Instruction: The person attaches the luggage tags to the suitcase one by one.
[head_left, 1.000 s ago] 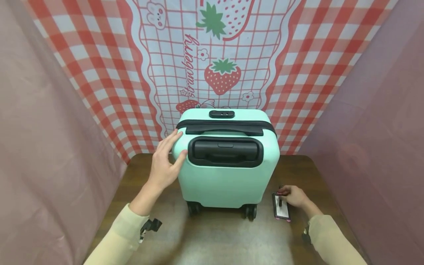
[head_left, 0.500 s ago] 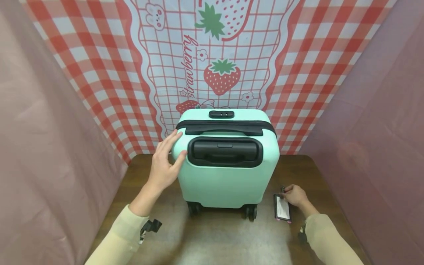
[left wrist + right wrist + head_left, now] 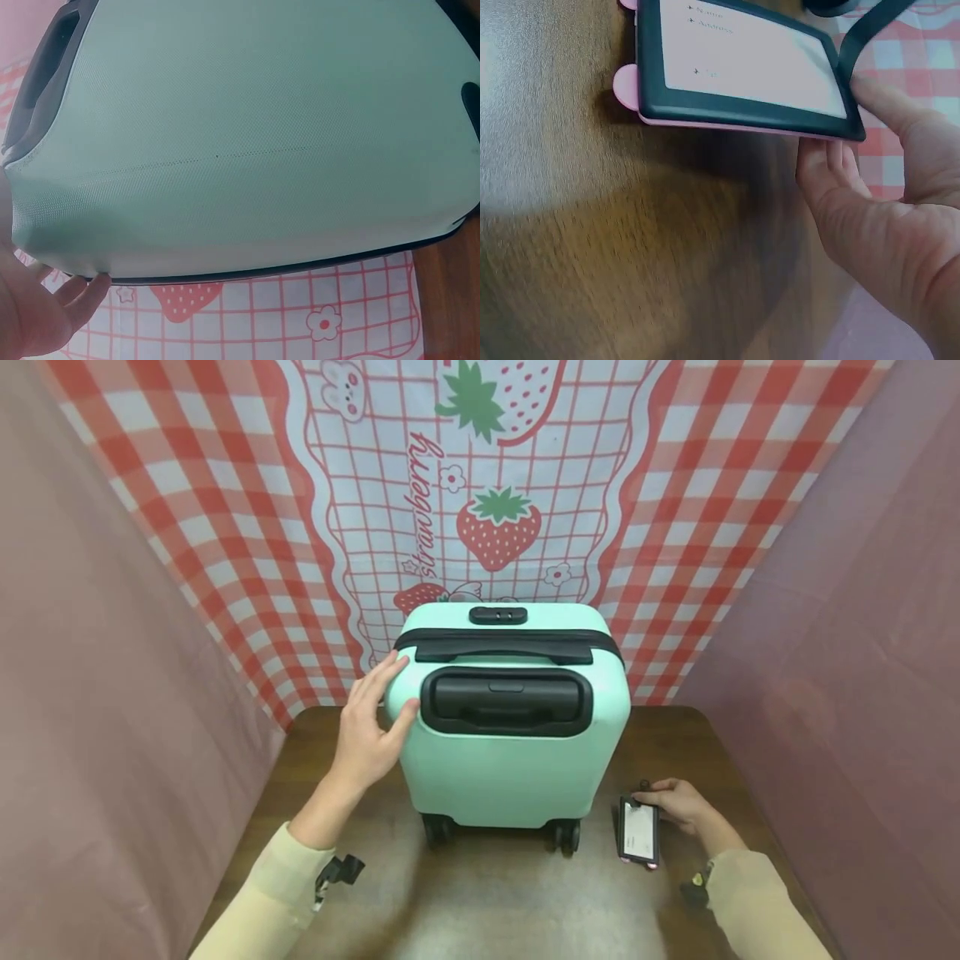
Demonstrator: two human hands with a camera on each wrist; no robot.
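A mint-green suitcase with black handles stands upright on its wheels. My left hand rests on its top left corner, fingers spread and thumb beside the recessed black trolley handle. In the left wrist view the fingertips lie along the black seam of the suitcase. To the right, my right hand pinches a luggage tag at its strap end, thumb on top and fingers beneath. The tag has a black frame, a white name-and-address card, pink edges and a black strap.
The suitcase and tag are at a brown wooden table. Behind hangs a red-checked strawberry cloth. Pinkish curtains close off both sides. A combination lock sits on top of the suitcase.
My right hand has shifted its grip on the tag, whose strap no longer lies across the card; the tag now tilts up slightly. My left hand stays on the suitcase.
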